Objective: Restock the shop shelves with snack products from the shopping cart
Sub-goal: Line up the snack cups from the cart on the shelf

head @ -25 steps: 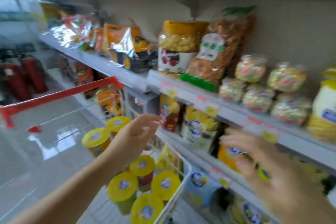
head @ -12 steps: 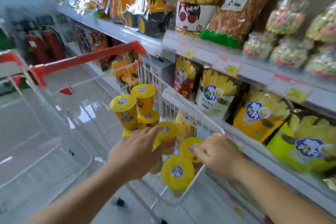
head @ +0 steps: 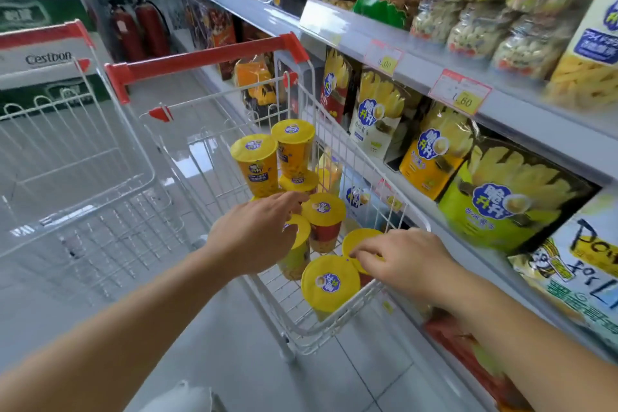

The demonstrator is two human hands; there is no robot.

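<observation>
A white wire shopping cart (head: 311, 331) with a red handle stands in front of me, holding several yellow-lidded snack cups (head: 255, 160). My left hand (head: 250, 234) reaches into the cart, its fingers closing over the lid of one yellow cup (head: 296, 251). My right hand (head: 401, 256) lies over another cup (head: 359, 241) near the cart's right side, fingertips on its yellow lid. A further cup (head: 329, 281) stands at the cart's near corner, untouched. The shop shelves (head: 428, 77) run along the right.
The shelves hold yellow chip bags (head: 501, 201), jars and snack packets above. A second empty cart (head: 67, 144) stands to the left. Two red fire extinguishers (head: 140, 30) stand by the far wall. Price tags (head: 459, 90) hang on the shelf edge.
My view has dropped from the shelves to the cart. Both hands came down from the shelf and now rest on cups in the cart.
</observation>
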